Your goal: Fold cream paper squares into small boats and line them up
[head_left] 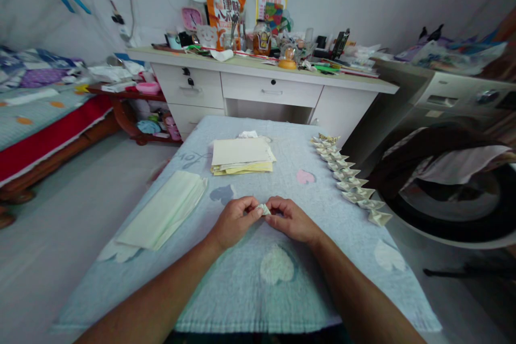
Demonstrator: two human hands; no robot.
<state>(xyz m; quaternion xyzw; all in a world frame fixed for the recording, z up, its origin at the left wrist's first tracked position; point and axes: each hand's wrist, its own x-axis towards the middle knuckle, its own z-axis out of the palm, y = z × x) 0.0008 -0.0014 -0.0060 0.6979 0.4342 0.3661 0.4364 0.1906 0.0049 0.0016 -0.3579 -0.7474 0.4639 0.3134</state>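
Near the middle of the cloth-covered table (226, 290), a small folded piece of paper (264, 209) is pinched between both my hands. My left hand (237, 220) grips its left side with thumb and fingers. From the right, my right hand (292, 219) closes on the other side, its fingertips partly hiding the paper. A row of several folded paper boats (347, 174) runs along the table's right side. Beyond my hands lies a stack of cream and yellow paper sheets (242, 151). Long pale green folded paper (165, 209) rests at the left.
Behind the table stands a white desk (272, 88) crowded with an orange snack bag (224, 11), a jar (262, 37) and small items. A washing machine (451, 118) with its door open is on the right. A bed (48, 118) is at the left.
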